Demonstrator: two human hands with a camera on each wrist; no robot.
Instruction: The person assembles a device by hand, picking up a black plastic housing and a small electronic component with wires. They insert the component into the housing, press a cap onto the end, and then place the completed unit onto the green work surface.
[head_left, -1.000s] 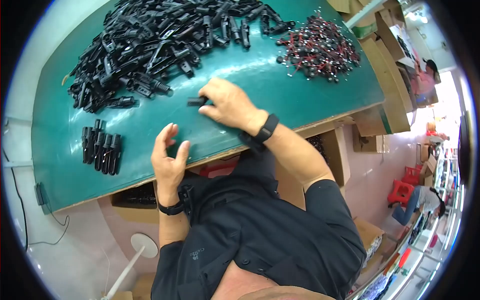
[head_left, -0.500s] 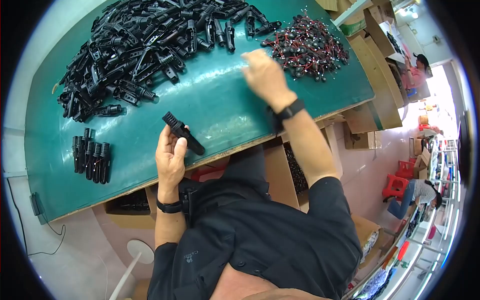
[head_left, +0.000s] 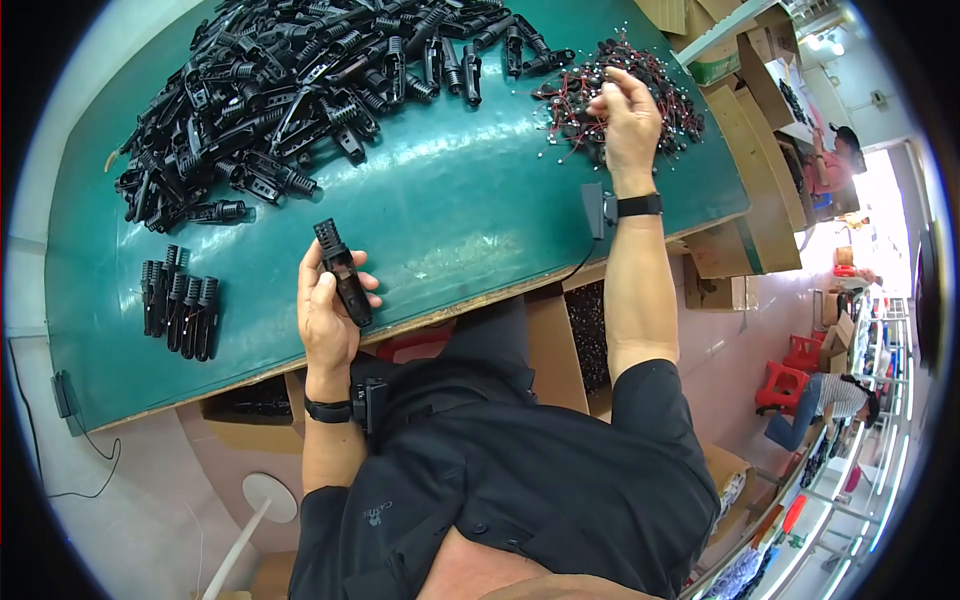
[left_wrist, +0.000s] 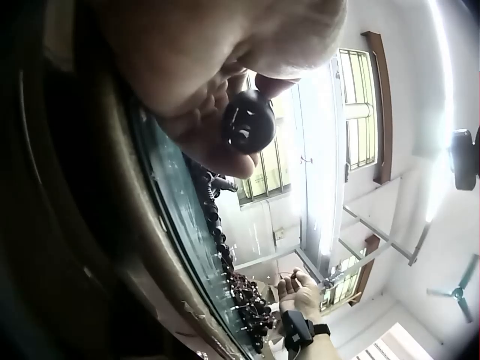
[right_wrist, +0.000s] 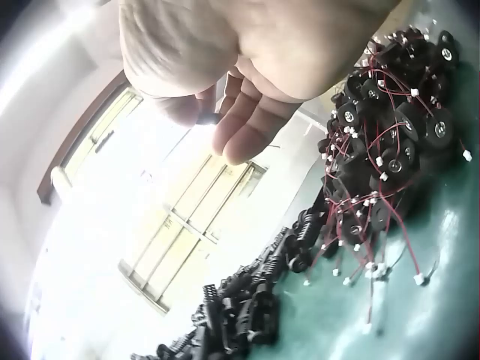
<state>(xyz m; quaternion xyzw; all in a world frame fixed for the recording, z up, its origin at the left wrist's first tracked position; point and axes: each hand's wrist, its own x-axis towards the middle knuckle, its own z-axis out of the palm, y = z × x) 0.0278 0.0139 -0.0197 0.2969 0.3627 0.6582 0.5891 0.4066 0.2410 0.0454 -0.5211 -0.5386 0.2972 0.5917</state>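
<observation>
My left hand (head_left: 328, 318) holds a black plastic housing (head_left: 343, 275) with a ribbed end, tilted over the table's near edge. In the left wrist view the round end of the housing (left_wrist: 251, 124) shows between thumb and fingers. Over the pile of small round black parts with red wires and white connectors (head_left: 575, 115), my right hand (head_left: 632, 125) is raised. Its thumb and fingertips pinch a small dark part (right_wrist: 208, 118), mostly hidden by the fingers; a bit of red wire shows beside them in the left wrist view.
A large heap of black housings (head_left: 270, 100) covers the back left of the green table (head_left: 450, 220). Several housings (head_left: 180, 305) stand grouped at the left. Cardboard boxes (head_left: 755, 150) adjoin the right edge, and an open box (head_left: 590, 340) sits below the near edge.
The right hand passed the housing to the left hand, then moved right to the pile of wired parts and lifted one. The left hand has turned the housing more upright.
</observation>
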